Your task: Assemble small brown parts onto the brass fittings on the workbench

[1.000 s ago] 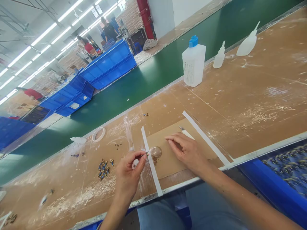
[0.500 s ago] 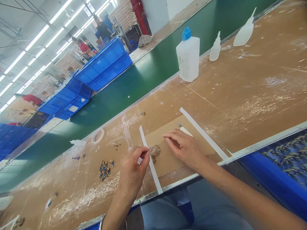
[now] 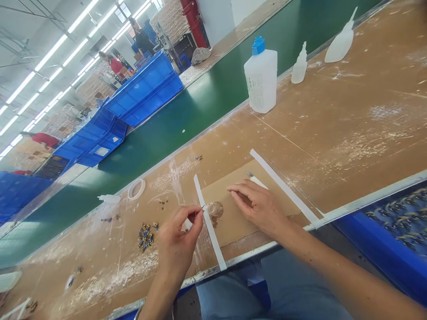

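Observation:
My left hand [image 3: 180,235] pinches a small dark piece [image 3: 203,208] between thumb and forefinger, just left of a small clear cup [image 3: 215,209]. The cup stands on a cardboard sheet [image 3: 230,233], with brown bits [image 3: 214,221] beside it. My right hand [image 3: 251,200] hovers over the sheet, thumb and fingertips drawn together; whether anything is between them is hidden. Behind that hand lies a craft knife [image 3: 256,180] with a white handle, partly covered. Left of my left hand sits a pile of small blue and gold figures [image 3: 145,237].
White tape strips [image 3: 213,240] border the sheet. A tape roll [image 3: 136,190] and a small bottle [image 3: 110,198] lie left. A blue-capped bottle [image 3: 262,82] and two squeeze bottles [image 3: 299,69] stand behind. Beyond runs a green belt [image 3: 153,138]; a blue bin [image 3: 376,253] is at right.
My left hand has drawn back slightly left from the cup, keeping its pinch on the small dark piece. My right hand has hardly moved.

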A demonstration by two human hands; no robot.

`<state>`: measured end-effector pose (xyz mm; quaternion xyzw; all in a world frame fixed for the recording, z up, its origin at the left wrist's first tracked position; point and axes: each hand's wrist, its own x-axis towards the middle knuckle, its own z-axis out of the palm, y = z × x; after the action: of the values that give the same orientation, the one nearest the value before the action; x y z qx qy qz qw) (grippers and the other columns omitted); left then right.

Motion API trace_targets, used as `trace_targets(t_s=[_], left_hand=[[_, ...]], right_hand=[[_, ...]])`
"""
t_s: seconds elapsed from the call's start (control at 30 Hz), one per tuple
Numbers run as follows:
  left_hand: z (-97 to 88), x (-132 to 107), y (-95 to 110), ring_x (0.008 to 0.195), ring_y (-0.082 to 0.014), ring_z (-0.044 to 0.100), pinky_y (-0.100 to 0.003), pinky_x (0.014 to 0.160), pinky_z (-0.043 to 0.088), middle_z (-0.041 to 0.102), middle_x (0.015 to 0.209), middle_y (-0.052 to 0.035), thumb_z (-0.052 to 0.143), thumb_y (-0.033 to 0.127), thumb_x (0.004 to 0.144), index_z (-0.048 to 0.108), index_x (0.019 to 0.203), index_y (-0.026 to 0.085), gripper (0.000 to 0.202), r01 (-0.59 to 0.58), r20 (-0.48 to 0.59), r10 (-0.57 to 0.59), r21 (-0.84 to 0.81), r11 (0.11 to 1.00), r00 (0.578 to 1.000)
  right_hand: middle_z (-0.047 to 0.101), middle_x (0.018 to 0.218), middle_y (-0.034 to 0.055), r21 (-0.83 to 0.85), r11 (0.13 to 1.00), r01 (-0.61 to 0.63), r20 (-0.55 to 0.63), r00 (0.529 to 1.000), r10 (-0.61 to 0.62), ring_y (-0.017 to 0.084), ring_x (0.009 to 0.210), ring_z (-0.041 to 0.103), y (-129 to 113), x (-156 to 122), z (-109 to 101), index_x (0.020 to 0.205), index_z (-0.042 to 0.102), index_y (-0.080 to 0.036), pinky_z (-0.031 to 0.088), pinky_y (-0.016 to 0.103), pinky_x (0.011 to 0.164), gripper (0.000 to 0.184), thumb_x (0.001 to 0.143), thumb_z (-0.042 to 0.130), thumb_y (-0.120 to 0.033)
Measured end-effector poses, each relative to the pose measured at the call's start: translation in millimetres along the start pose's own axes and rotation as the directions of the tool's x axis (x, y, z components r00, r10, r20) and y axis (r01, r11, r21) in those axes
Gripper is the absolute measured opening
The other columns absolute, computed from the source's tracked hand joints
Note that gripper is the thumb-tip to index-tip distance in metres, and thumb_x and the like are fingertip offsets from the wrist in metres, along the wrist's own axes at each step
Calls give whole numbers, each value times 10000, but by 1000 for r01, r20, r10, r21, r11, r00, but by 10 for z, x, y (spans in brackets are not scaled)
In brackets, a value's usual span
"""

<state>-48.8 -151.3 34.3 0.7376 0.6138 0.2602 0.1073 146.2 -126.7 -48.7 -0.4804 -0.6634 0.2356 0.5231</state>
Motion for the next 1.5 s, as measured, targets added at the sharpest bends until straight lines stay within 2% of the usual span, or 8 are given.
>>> trace_targets(t_s=[0.1,0.23,0.33,0.47,0.67,1.07,1.3,1.5], left_hand=[[-104,-186,-158,709,-141,671,-237,686,532,731,770,5,706,303,784,729,823,227,88,226,-109,-249,-188,956,962],[-153,-556,-460,678,-155,680,-237,644,555,739,730,-23,784,380,694,734,787,185,222,428,-163,-520,-392,814,839],[-138,-824,-644,684,-164,685,-245,644,562,740,734,-36,793,407,679,734,786,167,269,499,-164,-596,-402,768,786],[-119,-997,-733,668,-166,682,-262,654,562,737,719,-39,778,415,694,732,783,161,273,561,-141,-637,-359,746,758],[-93,-943,-712,602,-162,655,-254,586,535,712,647,-30,762,439,685,720,720,165,279,557,-166,-621,-312,770,766],[-65,-905,-723,597,-153,633,-256,597,509,701,639,-19,721,389,703,718,710,170,219,582,-151,-620,-236,779,770],[-89,-858,-675,573,-146,616,-242,563,501,684,609,-7,679,349,723,709,680,181,176,544,-147,-566,-167,822,811],[-71,-855,-681,574,-148,625,-242,565,496,686,611,-2,670,346,729,704,682,186,170,533,-136,-552,-153,832,823]], right_hand=[[705,933,24,10,1000,-4,-1,1000,4,140,886,656,1,-10,-16,974,653,-217,522,270,793,190,923,475,-172],[712,942,20,26,1000,-8,10,1000,7,144,890,663,0,-25,-19,971,661,-227,527,281,803,182,928,487,-203],[714,948,13,-10,1000,1,4,1000,-1,143,884,668,-4,-44,-12,972,665,-237,536,284,787,170,925,504,-211],[716,947,9,-60,998,10,7,1000,-9,150,861,676,3,-72,-3,973,662,-256,545,284,725,157,928,514,-234],[720,929,-2,-107,994,18,11,1000,-17,144,818,676,6,-74,0,971,660,-265,533,273,678,140,920,532,-239],[722,924,-2,-123,992,12,16,1000,-10,151,812,679,-9,-52,-5,967,660,-264,531,281,691,143,919,531,-228],[722,917,-9,-130,991,18,23,1000,-15,139,793,675,-22,-46,-22,964,663,-266,529,277,702,161,919,517,-217],[725,920,-13,-122,993,11,17,1000,-9,141,804,678,-13,-53,-21,964,664,-265,525,278,713,160,917,520,-216]])
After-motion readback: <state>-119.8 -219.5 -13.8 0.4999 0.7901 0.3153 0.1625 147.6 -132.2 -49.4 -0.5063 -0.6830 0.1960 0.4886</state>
